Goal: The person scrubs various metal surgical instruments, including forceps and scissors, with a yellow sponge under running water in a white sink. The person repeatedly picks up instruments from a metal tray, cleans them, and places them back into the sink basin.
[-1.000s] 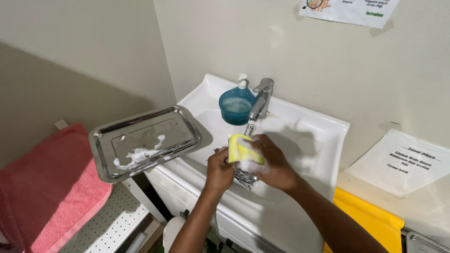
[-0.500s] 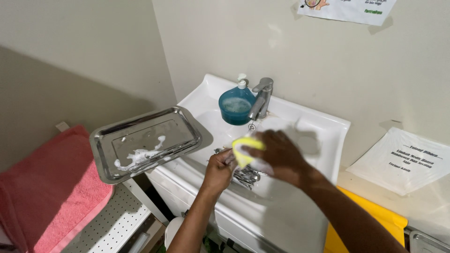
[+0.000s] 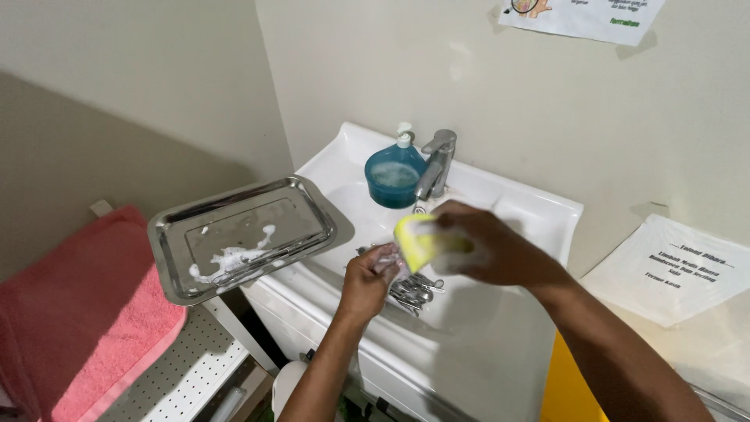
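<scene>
Over the white sink (image 3: 539, 215), my right hand (image 3: 488, 246) grips a yellow sponge (image 3: 418, 241) covered in foam. My left hand (image 3: 367, 280) is closed around a small soapy metal piece, pressed against the sponge; what it is exactly I cannot tell. Several metal instruments (image 3: 414, 291) lie in the basin just below both hands. A steel tray (image 3: 238, 234) with streaks of foam rests on the sink's left rim.
A blue soap dispenser (image 3: 393, 173) stands beside the metal tap (image 3: 436, 162) at the back of the sink. A pink towel (image 3: 74, 312) lies on a perforated white shelf (image 3: 183, 373) at left. Paper sheets hang on the wall; something yellow (image 3: 566, 383) sits at lower right.
My right hand has slid the sponge back and forth over the piece in my left hand, a scrubbing motion. The tray and instruments stay where they were.
</scene>
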